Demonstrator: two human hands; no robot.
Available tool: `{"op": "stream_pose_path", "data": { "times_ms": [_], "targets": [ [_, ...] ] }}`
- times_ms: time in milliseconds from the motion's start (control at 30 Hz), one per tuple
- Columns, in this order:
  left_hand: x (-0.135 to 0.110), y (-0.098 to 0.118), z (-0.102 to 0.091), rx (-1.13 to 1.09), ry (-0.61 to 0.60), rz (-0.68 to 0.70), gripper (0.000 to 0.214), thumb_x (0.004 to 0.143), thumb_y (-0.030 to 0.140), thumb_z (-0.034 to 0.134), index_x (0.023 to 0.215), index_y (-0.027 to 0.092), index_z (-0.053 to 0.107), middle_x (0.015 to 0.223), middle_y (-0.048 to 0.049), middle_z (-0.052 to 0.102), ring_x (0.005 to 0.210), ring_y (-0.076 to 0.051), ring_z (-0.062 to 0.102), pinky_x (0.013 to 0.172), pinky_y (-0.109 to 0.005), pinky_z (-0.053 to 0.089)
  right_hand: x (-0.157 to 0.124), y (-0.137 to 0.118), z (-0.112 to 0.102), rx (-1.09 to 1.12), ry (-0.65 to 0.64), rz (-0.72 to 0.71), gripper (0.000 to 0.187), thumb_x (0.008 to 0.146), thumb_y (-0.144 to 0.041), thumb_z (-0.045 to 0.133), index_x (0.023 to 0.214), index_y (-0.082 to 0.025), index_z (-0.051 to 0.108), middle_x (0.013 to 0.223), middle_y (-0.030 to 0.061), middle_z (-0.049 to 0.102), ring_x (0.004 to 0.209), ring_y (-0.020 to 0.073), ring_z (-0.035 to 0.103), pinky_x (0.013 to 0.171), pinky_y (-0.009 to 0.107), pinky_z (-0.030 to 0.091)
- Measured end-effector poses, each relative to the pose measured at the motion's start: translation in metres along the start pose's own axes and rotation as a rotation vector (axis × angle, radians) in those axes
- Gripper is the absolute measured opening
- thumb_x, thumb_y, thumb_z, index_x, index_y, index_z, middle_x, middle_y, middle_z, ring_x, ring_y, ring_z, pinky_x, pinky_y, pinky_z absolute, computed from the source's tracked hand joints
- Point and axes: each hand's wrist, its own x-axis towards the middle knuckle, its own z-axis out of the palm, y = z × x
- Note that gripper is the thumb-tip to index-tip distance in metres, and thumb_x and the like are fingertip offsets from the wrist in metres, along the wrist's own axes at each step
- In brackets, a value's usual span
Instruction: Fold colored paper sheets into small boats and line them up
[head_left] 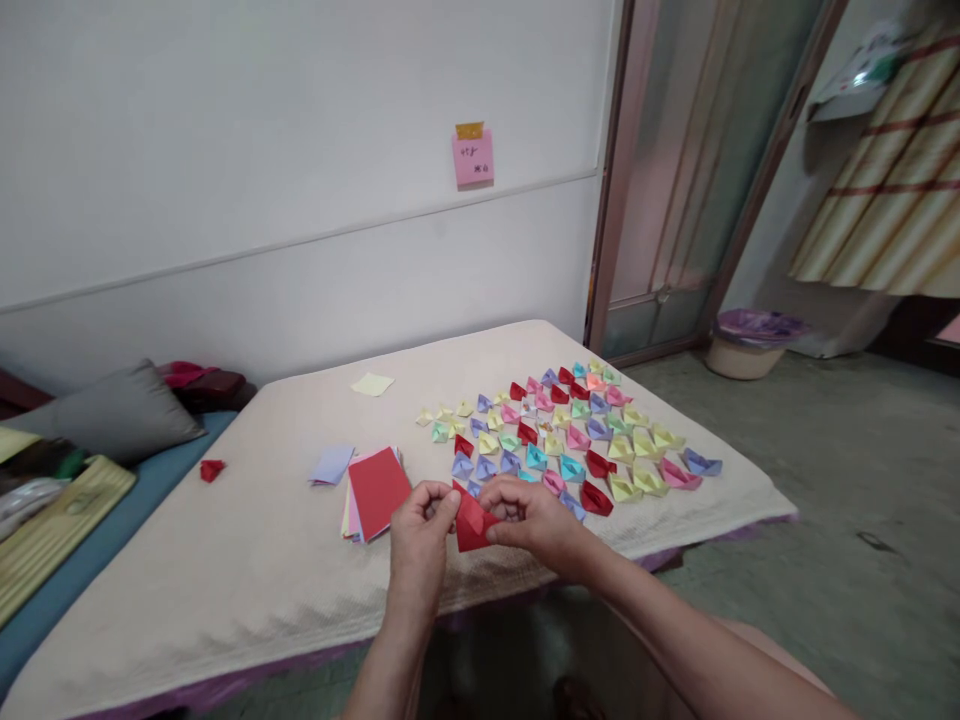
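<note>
Both hands pinch a folded red paper (472, 522) at lower centre: left hand (418, 535) on its left edge, right hand (534, 520) on its right. Paper stack (375, 492) just left; folded boats (570, 430) beyond, on the table (247, 560).

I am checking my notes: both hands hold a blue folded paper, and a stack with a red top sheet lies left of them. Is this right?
Not quite: in the head view the folded paper between left hand and right hand is red, not blue. The stack is as stated.
</note>
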Motion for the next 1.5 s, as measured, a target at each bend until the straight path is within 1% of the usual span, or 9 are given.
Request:
{"op": "stream_pose_path", "data": {
  "times_ms": [167,367,567,767,867,1000,1133,1333,1500],
  "targets": [
    [-0.001,0.003,0.001,0.035,0.044,0.001,0.017,0.069,0.031,0.066,0.065,0.016,0.059,0.057,0.0034,0.052,0.054,-0.01,0.043,0.053,-0.02,0.034,0.002,0.004,-0.003,0.164,-0.046,0.039,0.015,0.06,-0.022,0.077,0.074,-0.02,0.072,0.089,0.0019,0.058,0.072,0.0137,0.053,0.065,0.026,0.042],
    [-0.005,0.005,0.004,0.178,0.063,0.085,0.016,0.073,0.031,0.062,0.066,0.017,0.058,0.056,0.0033,0.05,0.053,-0.011,0.042,0.051,-0.021,0.035,0.002,0.0,-0.001,0.135,0.025,0.03,0.007,0.06,-0.022,0.077,0.066,-0.019,0.074,0.087,0.0041,0.062,0.082,0.0178,0.057,0.072,0.029,0.044],
    [-0.009,0.005,0.005,0.3,0.107,0.198,0.013,0.076,0.028,0.059,0.067,0.019,0.057,0.06,0.0024,0.052,0.056,-0.013,0.046,0.055,-0.023,0.036,0.0,-0.001,0.003,0.23,0.057,0.106,0.015,0.068,-0.029,0.07,0.06,-0.017,0.07,0.084,0.003,0.063,0.069,0.015,0.054,0.061,0.027,0.043],
    [-0.013,0.003,0.009,0.322,0.108,0.327,0.011,0.077,0.025,0.06,0.067,0.02,0.059,0.066,0.0007,0.053,0.06,-0.013,0.049,0.059,-0.023,0.036,0.0,0.0,0.003,0.197,0.084,0.109,0.011,0.064,-0.026,0.073,0.059,-0.016,0.071,0.085,0.004,0.064,0.078,0.0178,0.056,0.074,0.03,0.042],
    [-0.012,0.002,0.01,0.201,0.082,0.218,0.01,0.074,0.024,0.061,0.066,0.019,0.058,0.063,0.0017,0.053,0.058,-0.013,0.047,0.057,-0.023,0.035,0.0,-0.001,0.002,0.201,0.083,0.12,0.011,0.063,-0.025,0.073,0.056,-0.017,0.07,0.086,0.004,0.064,0.08,0.0189,0.057,0.078,0.032,0.041],
    [-0.008,0.002,0.01,-0.183,-0.057,-0.011,0.01,0.07,0.02,0.062,0.063,0.017,0.055,0.068,0.0013,0.058,0.064,-0.012,0.05,0.062,-0.022,0.038,0.0,-0.004,0.0,0.256,0.077,0.153,0.012,0.062,-0.025,0.074,0.055,-0.017,0.069,0.101,0.0064,0.064,0.094,0.0235,0.056,0.086,0.036,0.037],
    [-0.009,0.006,0.009,-0.511,-0.184,-0.224,0.008,0.069,0.02,0.063,0.067,0.015,0.057,0.066,0.0007,0.058,0.059,-0.01,0.05,0.059,-0.021,0.039,-0.001,-0.002,0.0,0.396,0.0,0.139,0.01,0.064,-0.023,0.073,0.057,-0.016,0.07,0.105,0.0079,0.064,0.103,0.0252,0.054,0.091,0.037,0.034],
    [-0.011,0.009,0.008,-0.689,-0.252,-0.278,0.014,0.073,0.023,0.064,0.067,0.016,0.054,0.067,0.0,0.059,0.066,-0.011,0.056,0.068,-0.023,0.044,0.001,0.003,0.001,0.569,-0.029,0.175,0.01,0.061,-0.022,0.076,0.056,-0.015,0.07,0.106,0.0093,0.063,0.099,0.0244,0.055,0.092,0.036,0.035],
    [-0.011,0.008,0.01,-0.768,-0.26,-0.317,0.016,0.075,0.029,0.064,0.081,0.018,0.056,0.081,-0.0031,0.063,0.077,-0.015,0.061,0.07,-0.026,0.046,0.002,0.008,0.002,0.777,-0.006,0.19,0.011,0.062,-0.024,0.075,0.063,-0.014,0.071,0.099,0.0108,0.067,0.089,0.0228,0.059,0.088,0.035,0.04]
  ]
}}
